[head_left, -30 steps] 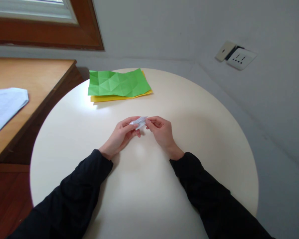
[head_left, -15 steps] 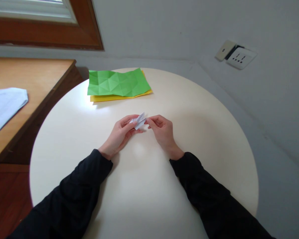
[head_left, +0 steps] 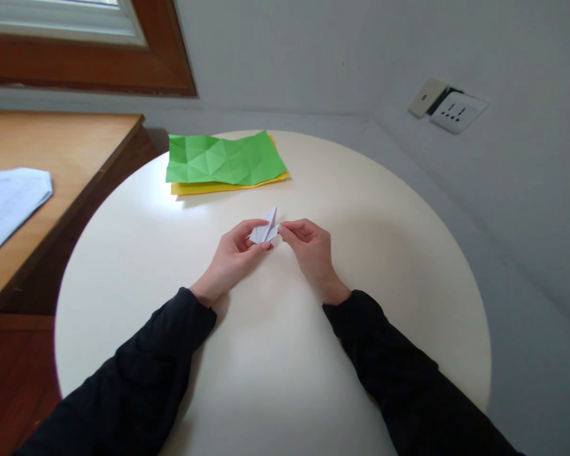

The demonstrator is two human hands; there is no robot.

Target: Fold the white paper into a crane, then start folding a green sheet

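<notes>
Between my two hands is a small piece of folded white paper (head_left: pixel 267 230), with a pointed flap standing up at its far side. My left hand (head_left: pixel 235 253) grips it from the left, with the thumb at its near edge and a finger along the far side. The fingertips of my right hand (head_left: pixel 308 250) are pinched at the paper's right corner. Part of the paper is hidden behind my left fingers. Both hands are over the middle of the round white table (head_left: pixel 261 380).
Creased green paper (head_left: pixel 223 158) lies on yellow paper (head_left: pixel 218 188) at the table's far left. A wooden desk (head_left: pixel 66 142) with a pale folded sheet (head_left: pixel 12 206) stands to the left. The wall holds a socket (head_left: pixel 458 112) at the right.
My left thumb has come down to the paper's near edge and a finger shows at its far side. The paper's point now stands more upright. My right hand stays almost still.
</notes>
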